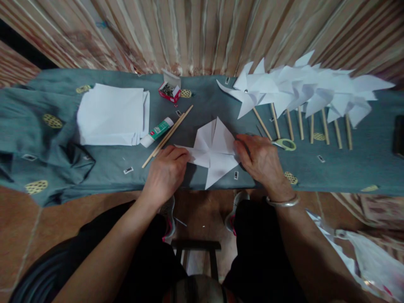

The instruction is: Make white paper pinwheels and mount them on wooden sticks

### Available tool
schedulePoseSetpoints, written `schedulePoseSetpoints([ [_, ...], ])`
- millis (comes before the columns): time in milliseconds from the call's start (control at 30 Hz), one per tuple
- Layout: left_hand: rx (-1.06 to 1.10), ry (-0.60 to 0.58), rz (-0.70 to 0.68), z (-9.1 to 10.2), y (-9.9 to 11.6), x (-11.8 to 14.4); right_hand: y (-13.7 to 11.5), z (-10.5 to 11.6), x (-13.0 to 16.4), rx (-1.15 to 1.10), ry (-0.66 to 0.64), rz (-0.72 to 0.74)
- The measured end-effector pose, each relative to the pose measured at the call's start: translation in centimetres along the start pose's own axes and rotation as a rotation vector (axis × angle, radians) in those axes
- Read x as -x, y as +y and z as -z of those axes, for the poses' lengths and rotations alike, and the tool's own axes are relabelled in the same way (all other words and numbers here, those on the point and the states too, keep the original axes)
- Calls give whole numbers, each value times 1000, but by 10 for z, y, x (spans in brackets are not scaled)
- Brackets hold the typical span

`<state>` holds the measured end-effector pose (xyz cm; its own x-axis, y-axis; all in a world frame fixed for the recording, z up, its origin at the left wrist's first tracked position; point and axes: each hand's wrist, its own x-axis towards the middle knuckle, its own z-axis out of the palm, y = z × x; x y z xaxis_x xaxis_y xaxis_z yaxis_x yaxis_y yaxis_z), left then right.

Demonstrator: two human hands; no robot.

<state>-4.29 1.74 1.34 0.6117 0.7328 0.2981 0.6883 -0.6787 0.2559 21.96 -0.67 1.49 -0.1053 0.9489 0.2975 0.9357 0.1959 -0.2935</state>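
A white paper pinwheel (214,151) lies flat on the grey-green cloth (195,105) in front of me. My left hand (166,170) pinches its left edge, fingers closed on the paper. On the pinwheel's right edge, my right hand (260,160) presses and grips the paper, a silver bangle on the wrist. Two thin wooden sticks (168,134) lie diagonally just left of the pinwheel, next to a glue stick (157,131).
A stack of white paper sheets (112,113) sits at the left. A small red box of pins (169,89) stands open at the back. Several finished pinwheels on sticks (303,94) lie at the right, with green-handled scissors (285,144) beside my right hand. A dark phone (399,136) is at the far right.
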Motion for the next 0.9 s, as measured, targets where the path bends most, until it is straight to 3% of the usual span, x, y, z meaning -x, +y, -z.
schedulePoseSetpoints([
  [100, 28, 97, 27, 3, -1, -1, -2, 7, 17, 73, -28, -27],
  [200, 83, 142, -60, 2, 18, 0, -4, 11, 27, 83, 1, -34],
  [300, 142, 35, -187, -3, 43, 4, -6, 13, 29, 10, 34, 2],
  [433, 93, -92, -197, -11, 59, 4, -10, 11, 30, -215, -30, 56],
  [900, 35, -11, -175, 2, 35, 7, 0, 15, 36, -492, -279, 6],
])
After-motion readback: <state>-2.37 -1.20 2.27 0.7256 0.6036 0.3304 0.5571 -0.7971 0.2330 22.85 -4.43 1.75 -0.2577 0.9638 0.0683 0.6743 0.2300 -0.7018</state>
